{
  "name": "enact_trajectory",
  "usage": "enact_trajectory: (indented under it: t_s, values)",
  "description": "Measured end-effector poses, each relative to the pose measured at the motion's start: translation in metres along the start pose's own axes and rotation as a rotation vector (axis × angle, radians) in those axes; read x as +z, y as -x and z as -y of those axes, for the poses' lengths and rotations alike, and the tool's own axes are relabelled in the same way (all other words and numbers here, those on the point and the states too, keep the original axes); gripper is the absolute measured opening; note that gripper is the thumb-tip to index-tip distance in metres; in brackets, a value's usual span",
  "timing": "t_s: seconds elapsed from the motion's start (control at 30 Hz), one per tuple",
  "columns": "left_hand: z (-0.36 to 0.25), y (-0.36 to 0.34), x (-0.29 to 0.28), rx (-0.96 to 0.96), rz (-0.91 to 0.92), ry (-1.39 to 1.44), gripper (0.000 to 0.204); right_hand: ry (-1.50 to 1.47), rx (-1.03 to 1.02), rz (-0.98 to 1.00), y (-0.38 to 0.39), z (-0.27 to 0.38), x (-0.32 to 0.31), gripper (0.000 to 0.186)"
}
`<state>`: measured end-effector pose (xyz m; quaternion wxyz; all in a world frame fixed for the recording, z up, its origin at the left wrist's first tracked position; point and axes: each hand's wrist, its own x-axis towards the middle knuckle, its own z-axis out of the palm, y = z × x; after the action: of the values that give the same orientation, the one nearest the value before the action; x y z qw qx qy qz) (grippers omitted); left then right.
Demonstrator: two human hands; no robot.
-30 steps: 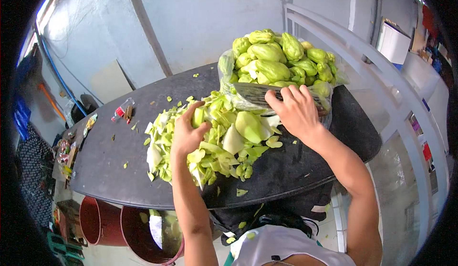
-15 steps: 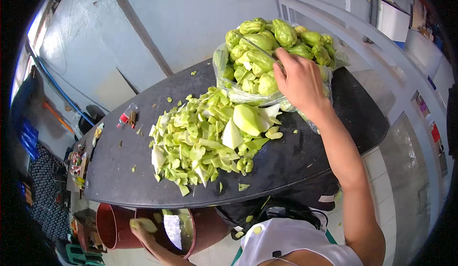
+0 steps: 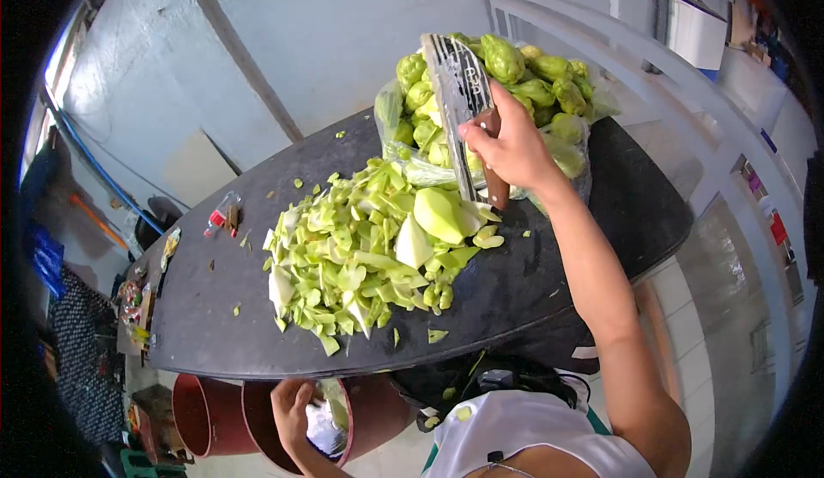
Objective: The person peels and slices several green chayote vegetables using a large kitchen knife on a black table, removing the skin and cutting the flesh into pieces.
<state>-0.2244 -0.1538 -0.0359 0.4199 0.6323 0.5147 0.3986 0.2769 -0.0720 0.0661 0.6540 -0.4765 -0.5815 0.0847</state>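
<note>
My right hand (image 3: 506,139) grips the brown wooden handle of a broad blade (image 3: 451,92) with a dark, streaked face, raised upright before a plastic bag of pale green chayotes (image 3: 549,75). Below it on the dark oval table (image 3: 206,289) lies a heap of chopped green pieces (image 3: 343,263), with a larger peeled piece (image 3: 438,212) at its right. My left hand (image 3: 292,405) is down below the table's near edge, over a red bin (image 3: 373,414) with pale material inside; its fingers are bent and apart, with nothing visible held in them.
A second red bin (image 3: 197,414) stands under the table at left. A pale metal railing (image 3: 652,83) curves along the right. Small plastic scraps (image 3: 223,216) lie on the table's left. A wall (image 3: 326,40) rises behind, with a blue hose (image 3: 112,173) at left.
My left hand left the heap, dropped to the bin with a green piece, and now shows none. My right hand has turned the blade from lying over the bag to upright.
</note>
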Motion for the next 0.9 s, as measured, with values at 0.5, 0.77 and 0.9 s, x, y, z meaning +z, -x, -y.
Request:
enact_trajectory:
  t_s: [0.5, 0.77, 0.9]
  values:
    - [-0.131, -0.224, 0.26, 0.949, 0.781, -1.083, 0.078, -0.29, 0.197, 0.04, 0.01, -0.02, -0.032, 0.011]
    - [-0.119, -0.228, 0.264, 0.837, 0.437, -1.199, 0.078, -0.231, 0.237, 0.082, 0.014, -0.011, -0.029, 0.011]
    - [-0.086, -0.249, 0.251, 0.889, 0.328, -0.74, 0.074, -0.259, 0.23, 0.101, 0.015, -0.003, -0.025, 0.011]
